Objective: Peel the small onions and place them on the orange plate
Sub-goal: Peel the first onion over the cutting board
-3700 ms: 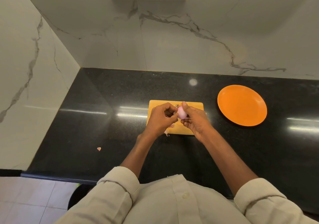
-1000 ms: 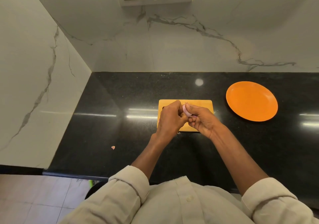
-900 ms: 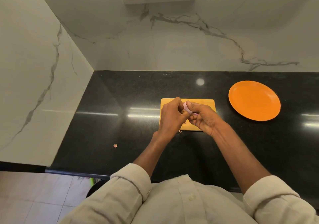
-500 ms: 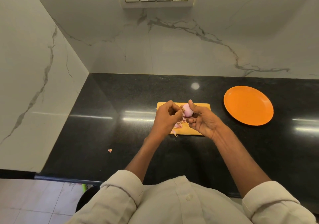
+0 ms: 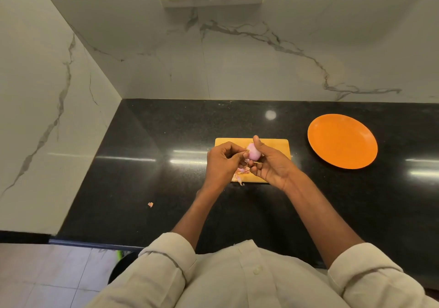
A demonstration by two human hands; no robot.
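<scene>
Your right hand (image 5: 273,165) has the small onion (image 5: 253,154) in its grip, thumb on top, above the cutting board (image 5: 276,145). Your left hand (image 5: 223,163) pinches a bit of skin at the onion's end. The orange plate (image 5: 342,141) sits on the desk, well apart to the right.

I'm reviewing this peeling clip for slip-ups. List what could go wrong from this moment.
1. The onion is pinched in the right hand above the cutting board while the left hand picks at its end; it may slip out and roll off.
2. Loose peels lie at the board's near edge, and one scrap already sits on the counter; more may scatter.
3. The orange plate stands apart to the right, so the onion could drop on the way.
</scene>
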